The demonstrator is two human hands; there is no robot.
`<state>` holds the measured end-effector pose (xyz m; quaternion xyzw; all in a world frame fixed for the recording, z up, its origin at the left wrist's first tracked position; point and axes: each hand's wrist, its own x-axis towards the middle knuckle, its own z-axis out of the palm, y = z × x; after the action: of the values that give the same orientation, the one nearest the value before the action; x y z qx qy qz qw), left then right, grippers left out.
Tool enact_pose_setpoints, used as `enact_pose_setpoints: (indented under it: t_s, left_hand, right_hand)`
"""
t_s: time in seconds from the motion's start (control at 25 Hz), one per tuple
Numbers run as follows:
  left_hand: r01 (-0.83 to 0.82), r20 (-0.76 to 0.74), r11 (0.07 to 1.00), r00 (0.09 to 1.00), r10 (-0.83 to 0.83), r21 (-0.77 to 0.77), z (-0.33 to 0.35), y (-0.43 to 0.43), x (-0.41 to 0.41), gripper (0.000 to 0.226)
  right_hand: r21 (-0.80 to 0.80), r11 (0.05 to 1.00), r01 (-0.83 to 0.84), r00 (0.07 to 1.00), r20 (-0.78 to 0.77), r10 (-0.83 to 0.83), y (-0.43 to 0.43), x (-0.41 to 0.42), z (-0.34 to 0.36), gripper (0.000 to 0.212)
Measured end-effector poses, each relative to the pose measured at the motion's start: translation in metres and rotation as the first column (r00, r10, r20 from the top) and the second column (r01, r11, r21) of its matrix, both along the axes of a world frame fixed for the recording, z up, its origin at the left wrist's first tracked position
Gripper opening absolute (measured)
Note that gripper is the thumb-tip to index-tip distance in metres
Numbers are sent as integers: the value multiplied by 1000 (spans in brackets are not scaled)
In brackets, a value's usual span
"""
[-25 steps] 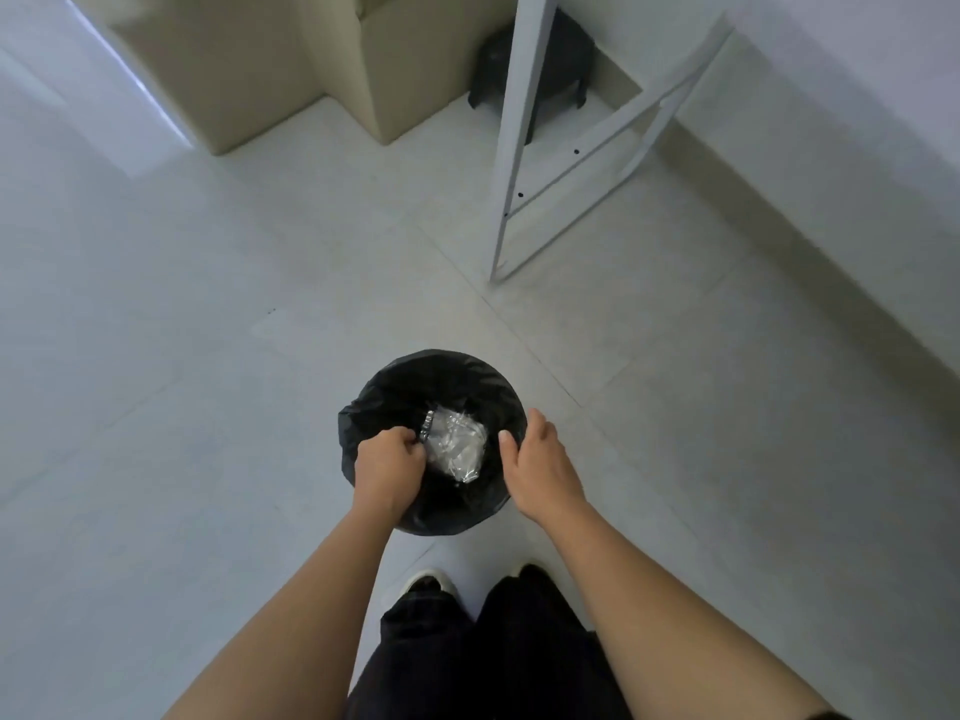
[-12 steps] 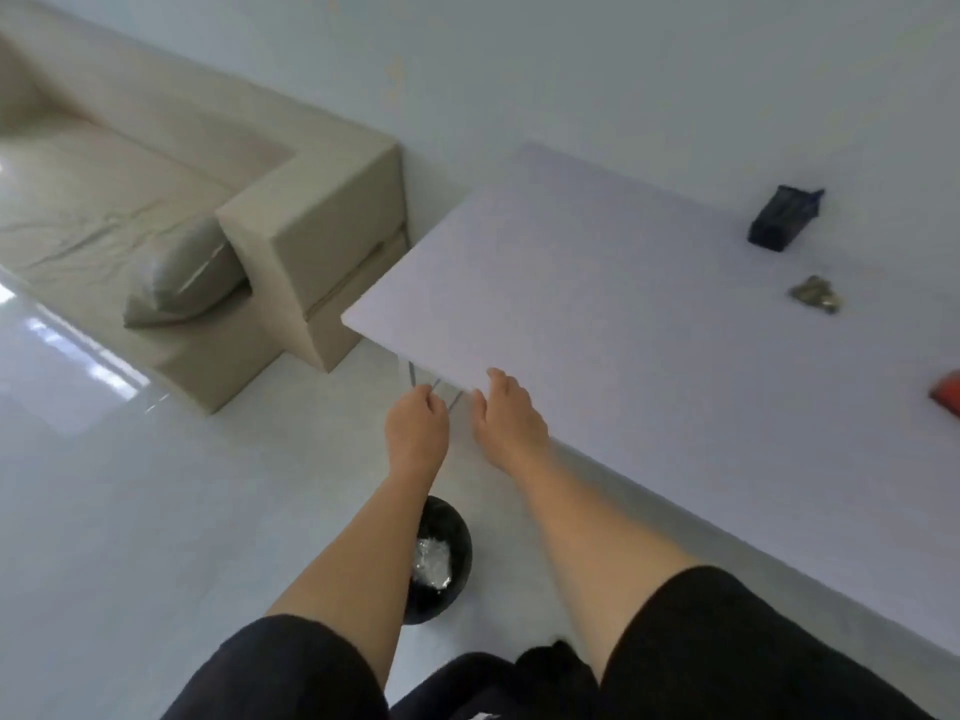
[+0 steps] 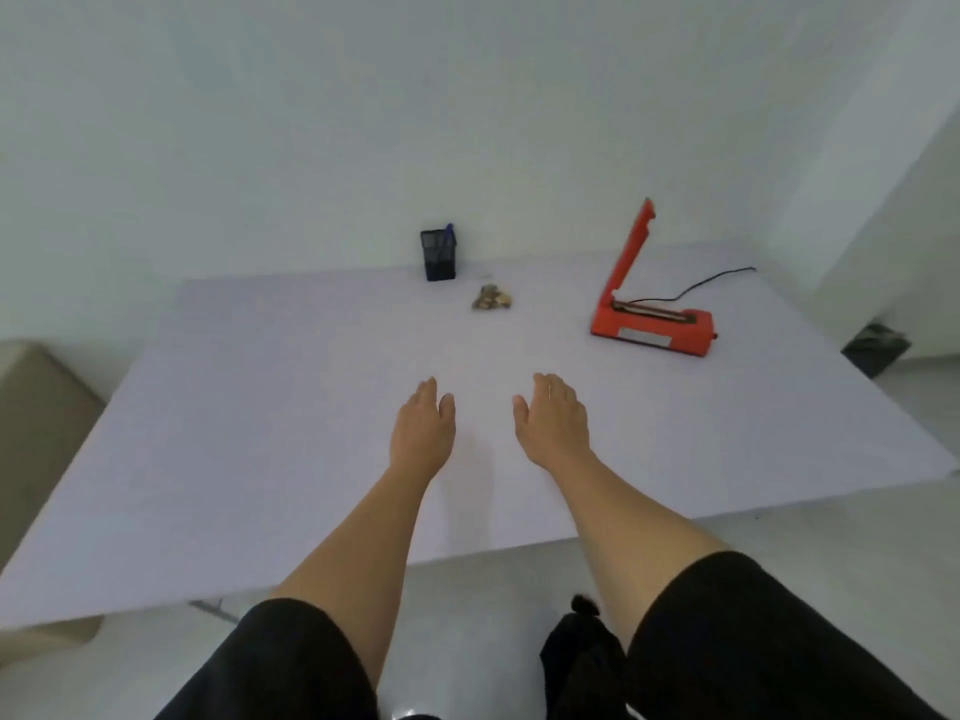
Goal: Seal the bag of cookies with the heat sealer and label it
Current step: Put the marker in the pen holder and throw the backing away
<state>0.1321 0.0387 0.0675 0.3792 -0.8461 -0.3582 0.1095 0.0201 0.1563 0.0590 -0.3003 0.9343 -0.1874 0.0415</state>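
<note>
One desk (image 3: 260, 407), pale lilac-white top, fills most of the view and stands against a plain wall (image 3: 311, 122). One beige sofa arm (image 3: 36, 407) shows at the left edge, off the desk. Two bare forearms reach in from the bottom over the near half of the desk, each with a black short sleeve (image 3: 753, 641). Left hand (image 3: 422, 431) is open and flat, palm down, fingers together and pointing away, holding nothing; cannot tell if it touches the desk or floats just above it. Right hand (image 3: 555, 420) is the same: open, fingers loosely spread, empty, just beside the left with bare desk between them. One heat sealer (image 3: 652, 327), red-orange, sits on the far right part of the desk, well apart from both hands; its lever arm (image 3: 631, 252) is raised steeply, so the sealing bar is exposed. One black cord (image 3: 711, 280) runs from behind the sealer toward the far right desk edge. One black pen holder (image 3: 439, 254) stands upright near the back edge, with one blue pen (image 3: 450, 232) sticking out. One bag of cookies (image 3: 491, 297), small, clear with brownish contents, lies on the desk just in front of the pen holder and left of the sealer, untouched; too blurred to tell if its mouth is open.
</note>
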Motion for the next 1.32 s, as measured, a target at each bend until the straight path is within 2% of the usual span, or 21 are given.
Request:
enact_pose_setpoints:
  t_s: [0.2, 0.4, 0.6, 0.76, 0.92, 1.04, 1.32]
  left_hand:
    - [225, 91, 974, 970, -225, 11, -19, 19, -170, 58]
    - [248, 124, 963, 958, -260, 103, -35, 30, -318, 60]
    - [230, 100, 950, 962, -255, 210, -56, 28, -404, 54]
    - [186, -3, 939, 981, -194, 287, -63, 34, -423, 53]
    - [110, -25, 942, 994, -107, 319, -63, 33, -443, 52]
    - [104, -50, 956, 994, -94, 276, -68, 23, -466, 48]
    - [71, -57, 977, 997, -61, 199, -73, -26, -533, 56]
  right_hand:
    - [72, 982, 176, 984, 25, -178, 55, -158, -26, 65]
    - [141, 945, 295, 949, 72, -307, 87, -300, -49, 88]
    - [166, 905, 393, 871, 249, -424, 108, -380, -81, 100]
    - [0, 906, 423, 832, 396, -388, 101, -398, -101, 91]
    - [-89, 927, 364, 865, 401, -301, 87, -446, -102, 76]
    - [-183, 903, 390, 865, 410, -290, 75, -478, -104, 61]
    - [-221, 922, 319, 899, 378, -220, 9, -567, -107, 56]
